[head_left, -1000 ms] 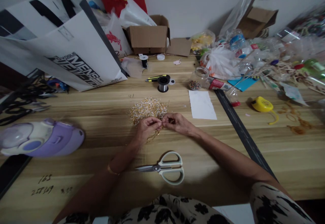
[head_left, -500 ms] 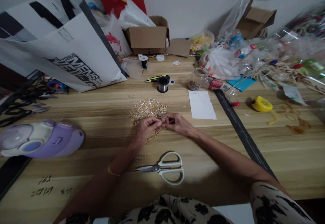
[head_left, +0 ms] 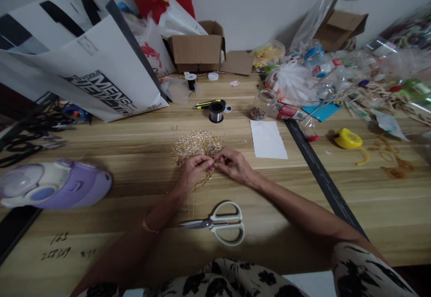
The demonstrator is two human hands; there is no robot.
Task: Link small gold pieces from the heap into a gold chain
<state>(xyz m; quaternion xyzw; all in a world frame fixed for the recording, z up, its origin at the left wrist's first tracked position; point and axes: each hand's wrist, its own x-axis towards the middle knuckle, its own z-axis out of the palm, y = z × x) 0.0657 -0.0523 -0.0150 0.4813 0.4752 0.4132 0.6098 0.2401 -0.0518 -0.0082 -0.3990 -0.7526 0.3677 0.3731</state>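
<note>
A fluffy heap of gold and silver beaded wire (head_left: 194,145) lies at the middle of the wooden table. Against its near edge, my left hand (head_left: 195,169) is closed in a pinch, a gold strand trailing beneath it. My right hand (head_left: 232,163) pinches too, its fingertips meeting those of the left. Whatever thin piece sits between the fingertips is too small to make out. Closer to my body rest scissors (head_left: 215,223) with pale handles, blades pointing left and slightly parted.
Behind the heap stand a spool of silver wire (head_left: 216,111) and a yellow cutter knife (head_left: 206,104). To the right are white paper (head_left: 268,139), a jar of beads (head_left: 262,105) and a yellow tape measure (head_left: 347,138). A purple-and-white bottle (head_left: 67,184) lies left, below a large paper bag (head_left: 111,68).
Almost nothing differs. The fingers of my right hand have shifted slightly, while both hands stay together at the heap's near edge.
</note>
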